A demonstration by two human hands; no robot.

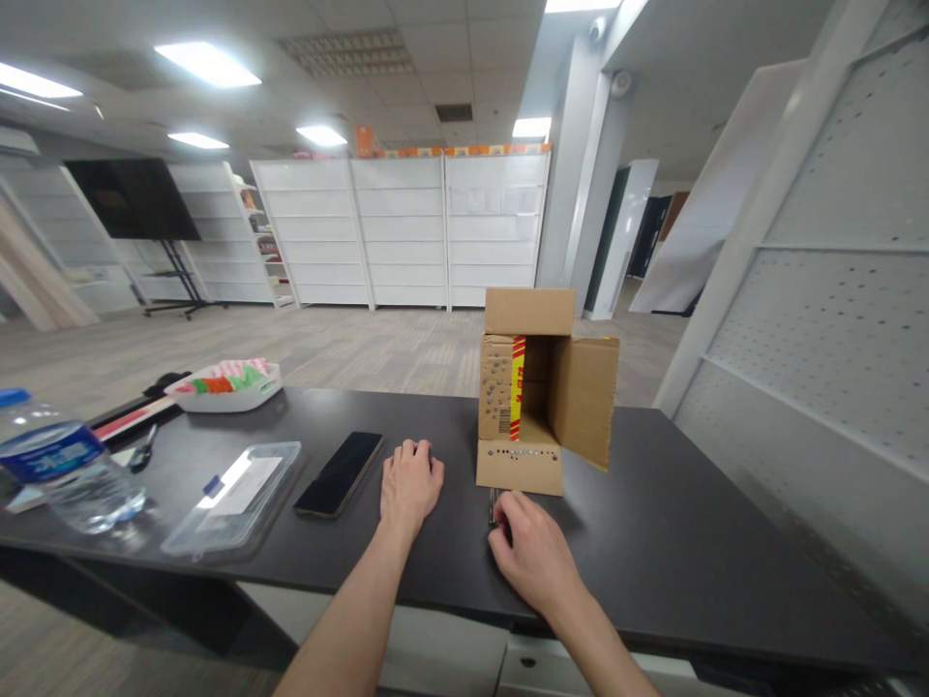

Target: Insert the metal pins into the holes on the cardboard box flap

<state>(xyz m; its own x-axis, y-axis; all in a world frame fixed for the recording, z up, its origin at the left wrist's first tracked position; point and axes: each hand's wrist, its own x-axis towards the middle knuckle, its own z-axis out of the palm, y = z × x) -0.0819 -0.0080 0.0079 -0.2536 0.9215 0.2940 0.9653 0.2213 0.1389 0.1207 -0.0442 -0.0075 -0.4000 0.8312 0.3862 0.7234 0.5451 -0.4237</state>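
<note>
My right hand is at the table's front, thumb and fingers closed on a slim metal tool that looks like tweezers; most of it is hidden by the fingers. Just beyond stands an open cardboard box, its mouth facing me. One flap hangs out to the right and a lower flap lies towards me with a row of small holes or studs. More round dots mark its left front flap, beside red-and-yellow tape. My left hand rests on the table, fingers slightly bent, holding nothing I can see, right of a black phone.
Left of the phone lies a clear plastic case. A water bottle leans in at the far left. Behind are a white basket with colourful contents and a small dark tool. A white perforated panel borders the table's right.
</note>
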